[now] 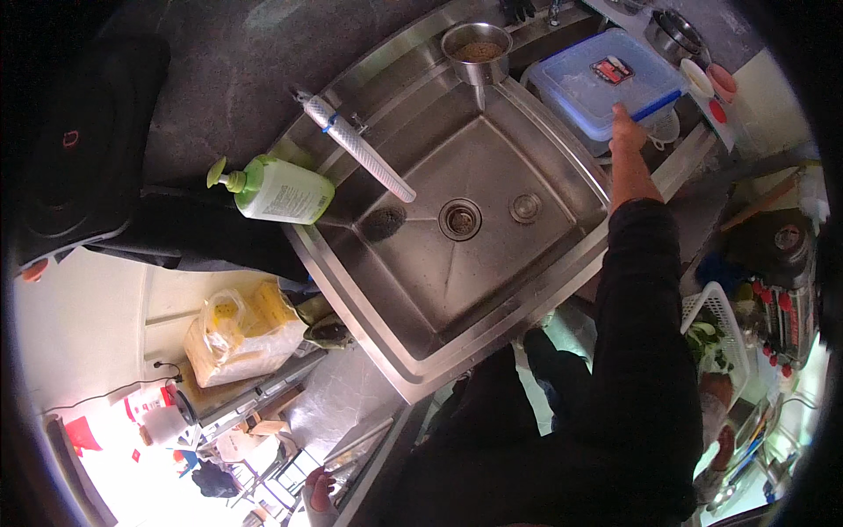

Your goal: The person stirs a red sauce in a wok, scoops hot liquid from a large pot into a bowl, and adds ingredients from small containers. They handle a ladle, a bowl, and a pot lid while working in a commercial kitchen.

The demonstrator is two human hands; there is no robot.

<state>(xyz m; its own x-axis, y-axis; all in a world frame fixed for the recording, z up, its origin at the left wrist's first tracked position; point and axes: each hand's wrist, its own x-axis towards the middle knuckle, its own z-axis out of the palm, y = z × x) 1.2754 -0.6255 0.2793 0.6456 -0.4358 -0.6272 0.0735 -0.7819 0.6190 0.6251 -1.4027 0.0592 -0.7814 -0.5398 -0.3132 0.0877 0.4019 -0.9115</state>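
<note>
My right hand (625, 132), in a black sleeve, grips the near edge of a clear plastic container with a blue-rimmed lid (609, 72), right of the sink; its thumb lies at the lid's edge and the other fingers are partly hidden. My left hand is out of view. Before me is a stainless steel sink (421, 270) with a drain (460, 219) and a round metal piece (525, 208) beside it. A small steel pot (477, 56) with brown grainy contents stands on its far corner. A wrapped faucet (359, 151) reaches over the basin.
A green pump bottle (286, 191) stands at the sink's left corner. Metal bowls (675, 36) and small pink and white bowls lie at the upper right. A white basket (741, 329) holds greens. Another person's hand (321, 487) shows at the bottom, near a metal edge.
</note>
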